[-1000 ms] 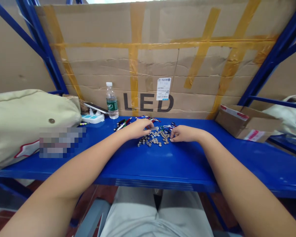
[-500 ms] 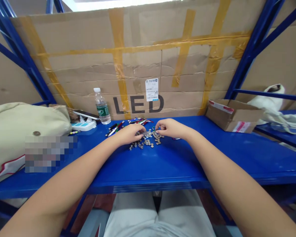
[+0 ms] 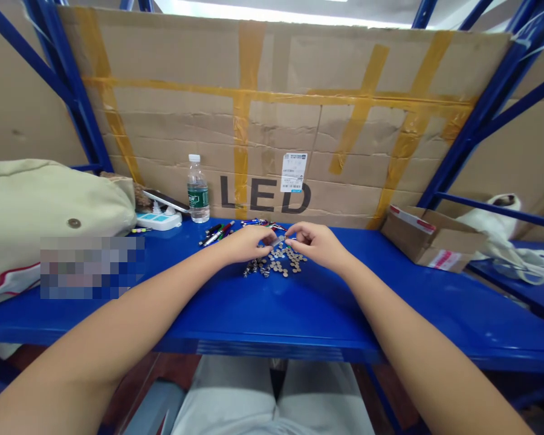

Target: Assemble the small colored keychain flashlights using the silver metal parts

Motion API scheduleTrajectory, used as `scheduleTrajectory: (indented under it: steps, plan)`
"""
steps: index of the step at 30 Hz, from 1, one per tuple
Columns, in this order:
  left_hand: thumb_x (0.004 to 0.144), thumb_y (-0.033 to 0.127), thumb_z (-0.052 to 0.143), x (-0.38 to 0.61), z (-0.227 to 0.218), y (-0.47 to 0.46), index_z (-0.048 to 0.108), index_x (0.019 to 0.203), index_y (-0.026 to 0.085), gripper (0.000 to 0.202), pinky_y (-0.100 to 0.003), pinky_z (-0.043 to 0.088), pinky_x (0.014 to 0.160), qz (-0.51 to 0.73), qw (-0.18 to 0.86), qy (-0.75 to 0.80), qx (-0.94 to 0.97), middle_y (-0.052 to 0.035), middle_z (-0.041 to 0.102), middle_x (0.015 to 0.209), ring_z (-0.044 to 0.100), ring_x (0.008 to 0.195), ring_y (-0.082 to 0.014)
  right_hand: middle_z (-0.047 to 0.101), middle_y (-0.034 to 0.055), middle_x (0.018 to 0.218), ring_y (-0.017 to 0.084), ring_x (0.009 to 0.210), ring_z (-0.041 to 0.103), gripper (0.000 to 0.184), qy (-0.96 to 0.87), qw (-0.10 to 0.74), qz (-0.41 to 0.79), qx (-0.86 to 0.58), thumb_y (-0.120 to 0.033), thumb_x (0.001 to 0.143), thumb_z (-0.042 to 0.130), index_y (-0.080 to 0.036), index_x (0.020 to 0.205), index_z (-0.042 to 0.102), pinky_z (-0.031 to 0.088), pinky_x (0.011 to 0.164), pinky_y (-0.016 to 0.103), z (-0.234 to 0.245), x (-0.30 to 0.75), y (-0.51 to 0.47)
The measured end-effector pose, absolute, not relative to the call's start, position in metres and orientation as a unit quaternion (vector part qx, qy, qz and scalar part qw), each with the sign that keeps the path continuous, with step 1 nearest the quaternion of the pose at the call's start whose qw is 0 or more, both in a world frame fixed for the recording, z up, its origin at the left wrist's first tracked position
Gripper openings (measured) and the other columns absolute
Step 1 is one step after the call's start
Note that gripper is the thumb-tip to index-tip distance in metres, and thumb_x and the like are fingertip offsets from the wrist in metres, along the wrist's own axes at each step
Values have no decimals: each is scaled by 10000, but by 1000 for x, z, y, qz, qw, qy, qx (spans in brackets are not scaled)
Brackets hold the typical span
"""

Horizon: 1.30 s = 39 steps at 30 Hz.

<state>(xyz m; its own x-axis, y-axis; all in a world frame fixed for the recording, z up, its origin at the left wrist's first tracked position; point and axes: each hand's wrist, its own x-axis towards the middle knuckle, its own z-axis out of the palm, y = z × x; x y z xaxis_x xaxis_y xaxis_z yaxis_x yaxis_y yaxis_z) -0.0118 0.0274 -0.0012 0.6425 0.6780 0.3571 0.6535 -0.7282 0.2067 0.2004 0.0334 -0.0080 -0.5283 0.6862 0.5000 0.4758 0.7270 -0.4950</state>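
Above the blue shelf top, my left hand (image 3: 252,243) pinches a small, pale, translucent tube-like piece (image 3: 277,241). My right hand (image 3: 316,244) meets it from the other side, thumb and forefinger closed at its far end; whatever lies in that pinch is too small to make out. Just below the hands lie several small round metal discs (image 3: 294,261), like button cells, spread in a loose patch. To their left is a cluster of little shiny metal parts (image 3: 256,269). Pens (image 3: 217,233) lie behind my left wrist, and more colourful pen-like pieces (image 3: 256,222) lie behind the fingers.
A water bottle (image 3: 198,192) stands against the cardboard wall (image 3: 176,127). Left of it are a white power strip (image 3: 161,220), a phone (image 3: 167,200) and a beige bag (image 3: 49,199). An open cardboard box (image 3: 428,238) and a white bag (image 3: 503,235) are on the right.
My view has tilted and shifted a little. Both hands stay over the discs, and my right fingers have come closer to the left ones around the small translucent piece.
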Motion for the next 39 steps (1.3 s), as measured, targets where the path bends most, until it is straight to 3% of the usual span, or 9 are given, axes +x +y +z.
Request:
scheduleTrajectory:
  steps: [19, 33, 39]
  plan:
    - [807, 217, 510, -13, -6, 32, 608, 917, 185, 150, -266, 448, 762, 221, 20, 362, 906, -32, 667, 905, 602, 833, -158, 415, -61, 545, 90, 523, 373, 225, -877, 344, 117, -315, -325, 819, 529, -173, 957, 622, 279, 529, 216, -6, 201, 35]
    - [818, 239, 507, -15, -8, 34, 602, 916, 188, 147, -282, 445, 763, 211, 3, 371, 904, -31, 662, 915, 594, 855, -174, 609, 3, 713, 111, 605, 470, 209, -916, 232, -26, -328, -290, 855, 489, -242, 956, 666, 277, 580, 224, -3, 202, 30]
    - [808, 215, 515, -16, -10, 38, 599, 901, 180, 130, -283, 432, 763, 210, -1, 370, 905, -32, 656, 889, 589, 840, -172, 550, -22, 624, 104, 563, 449, 225, -901, 262, 15, -346, -298, 843, 498, -215, 1005, 630, 280, 557, 222, -4, 201, 30]
